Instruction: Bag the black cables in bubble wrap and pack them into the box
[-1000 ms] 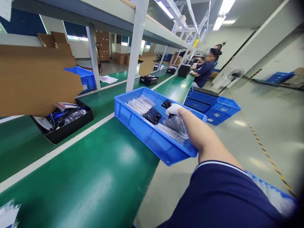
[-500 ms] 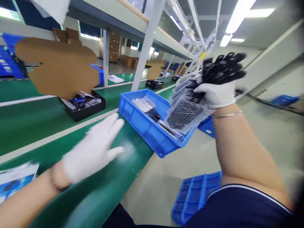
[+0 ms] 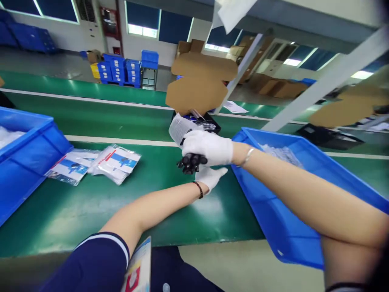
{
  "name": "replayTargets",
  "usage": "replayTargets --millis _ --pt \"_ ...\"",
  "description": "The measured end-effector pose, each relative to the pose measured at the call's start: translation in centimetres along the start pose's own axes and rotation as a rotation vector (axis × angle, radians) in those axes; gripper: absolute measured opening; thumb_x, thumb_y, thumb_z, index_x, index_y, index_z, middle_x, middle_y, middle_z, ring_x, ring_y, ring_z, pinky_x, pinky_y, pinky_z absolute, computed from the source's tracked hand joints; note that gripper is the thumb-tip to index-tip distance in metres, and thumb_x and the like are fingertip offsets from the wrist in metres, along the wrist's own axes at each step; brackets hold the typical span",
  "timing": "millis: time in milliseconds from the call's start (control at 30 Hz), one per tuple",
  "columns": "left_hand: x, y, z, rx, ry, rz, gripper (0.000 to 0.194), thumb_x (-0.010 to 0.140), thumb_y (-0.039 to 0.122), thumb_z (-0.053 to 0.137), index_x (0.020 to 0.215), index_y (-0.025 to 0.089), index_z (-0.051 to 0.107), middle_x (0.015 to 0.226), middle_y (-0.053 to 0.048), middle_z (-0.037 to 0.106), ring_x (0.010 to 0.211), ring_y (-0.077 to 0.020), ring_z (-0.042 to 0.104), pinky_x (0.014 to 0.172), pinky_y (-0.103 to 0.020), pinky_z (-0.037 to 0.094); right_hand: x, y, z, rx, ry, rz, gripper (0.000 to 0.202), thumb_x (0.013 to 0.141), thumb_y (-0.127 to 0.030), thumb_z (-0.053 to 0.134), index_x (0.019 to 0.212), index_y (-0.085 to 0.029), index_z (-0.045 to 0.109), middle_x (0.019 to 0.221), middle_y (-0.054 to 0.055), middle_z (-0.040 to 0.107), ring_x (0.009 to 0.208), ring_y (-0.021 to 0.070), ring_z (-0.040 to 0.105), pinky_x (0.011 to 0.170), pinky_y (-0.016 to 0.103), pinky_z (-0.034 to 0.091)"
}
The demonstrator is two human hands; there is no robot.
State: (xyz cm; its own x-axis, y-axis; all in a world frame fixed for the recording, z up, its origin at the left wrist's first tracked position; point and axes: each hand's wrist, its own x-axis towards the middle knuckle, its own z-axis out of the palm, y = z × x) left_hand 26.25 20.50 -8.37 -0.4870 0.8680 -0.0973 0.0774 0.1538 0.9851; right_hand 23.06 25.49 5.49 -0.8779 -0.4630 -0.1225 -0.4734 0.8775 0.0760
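My right hand (image 3: 206, 147), in a white glove, is closed around a bundle of black rod-like parts (image 3: 192, 163) with rounded ends, held over the green bench. Their other ends sit in bubble-wrap sleeves (image 3: 180, 129), which stick out on the far left side of the hand. My left hand (image 3: 211, 177), also white-gloved, is just below and behind the bundle. One of its digits stretches out to the right; its other fingers are mostly hidden by the bundle, and I cannot tell whether they touch it.
Right of my hands a blue bin (image 3: 261, 194) holds clear plastic-wrapped items (image 3: 282, 154). Flat printed packets (image 3: 117, 162) lie on the green bench (image 3: 127, 207), beside another blue bin (image 3: 27, 162). Behind my hands are a black box (image 3: 212, 121) and cardboard (image 3: 200, 93). A metal post (image 3: 328, 77) rises at right.
The view has swung left. My right hand has brought the bundle from above the blue bin to over the bench. My left hand is now close beneath it.
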Motion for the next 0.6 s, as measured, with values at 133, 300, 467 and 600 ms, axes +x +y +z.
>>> replayTargets --millis 133,300,467,600 --pt "-5.8 -4.1 -4.1 0.443 -0.421 0.122 0.084 0.074 0.05 0.067 0.143 0.012 0.038 0.14 -0.019 0.045 0.126 -0.038 0.046 0.104 -0.048 0.04 3.3 0.8 7.7 -0.011 -0.143 -0.159 0.014 0.07 -0.012 0.06 0.082 -0.017 0.063 0.085 0.008 0.057 0.094 0.0241 0.052 0.102 0.043 0.031" --pt "-12.8 -4.6 -11.3 0.606 -0.765 0.271 0.057 0.089 0.057 0.05 0.133 0.022 0.053 0.136 -0.005 0.053 0.122 -0.0295 0.052 0.103 -0.04 0.042 3.1 -0.9 12.2 0.036 -0.161 -0.102 0.041 0.061 -0.024 0.072 0.102 -0.023 0.066 0.107 0.011 0.057 0.11 0.0316 0.048 0.102 0.049 0.032" --pt "-13.4 -2.0 -17.1 0.616 -0.633 0.297 0.053 0.09 0.052 0.053 0.131 0.019 0.055 0.133 -0.005 0.055 0.118 -0.027 0.055 0.102 -0.035 0.042 5.3 -1.6 10.2 0.06 -0.168 -0.05 0.06 0.062 -0.035 0.076 0.12 -0.033 0.062 0.119 0.007 0.055 0.12 0.0346 0.044 0.097 0.048 0.036" --pt "-13.8 -2.1 -20.1 0.53 -0.532 0.325 0.048 0.09 0.048 0.054 0.129 0.02 0.057 0.129 -0.004 0.058 0.115 -0.0247 0.057 0.1 -0.033 0.043 8.1 -0.2 8.3 -0.227 -0.105 0.114 0.041 0.075 -0.014 0.064 0.115 -0.017 0.065 0.129 0.015 0.049 0.125 0.0347 0.037 0.097 0.048 0.032"
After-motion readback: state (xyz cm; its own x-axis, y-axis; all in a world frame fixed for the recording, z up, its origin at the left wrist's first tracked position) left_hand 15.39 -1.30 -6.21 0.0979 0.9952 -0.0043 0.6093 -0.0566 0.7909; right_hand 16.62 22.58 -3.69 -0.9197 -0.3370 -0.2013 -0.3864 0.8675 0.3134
